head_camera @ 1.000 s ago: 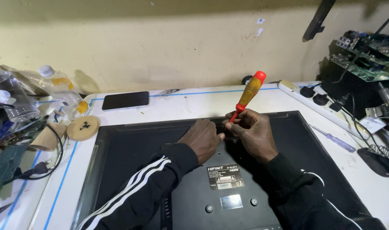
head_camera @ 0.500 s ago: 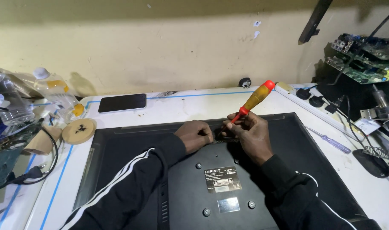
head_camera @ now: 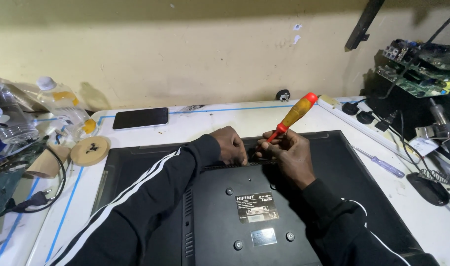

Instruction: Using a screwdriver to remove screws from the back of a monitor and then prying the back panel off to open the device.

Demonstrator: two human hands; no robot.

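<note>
A flat-screen television (head_camera: pixel 333 162) lies face down on the white workbench (head_camera: pixel 234 120), its black back cover up. The right hand (head_camera: pixel 289 152) is closed around a screwdriver (head_camera: pixel 291 117) with an orange-and-red handle, the handle leaning up and to the right, the shaft angling down to the far edge of the raised centre section of the back cover. The tip itself is hidden between the two hands. The left hand (head_camera: pixel 232 145) rests on that same edge just left of the tip, fingers curled down against the cover; whether they pinch a screw or only steady the panel cannot be told.

As for progress: the back cover is on the set, and several round screw points show on the centre section nearer the person (whether each holds a screw is too small to tell). Judging by that, the work on the fasteners is at an early or middle stage, with the cover not yet lifted.

Around it: a dark smartphone (head_camera: pixel 140 118) lies on the far left of the bench, a round wooden disc (head_camera: pixel 89 150) and a plastic bottle (head_camera: pixel 62 103) further left, a second, purple-handled screwdriver (head_camera: pixel 382 165) to the right, and a white power strip (head_camera: pixel 353 116) with plugs beyond it.
</note>
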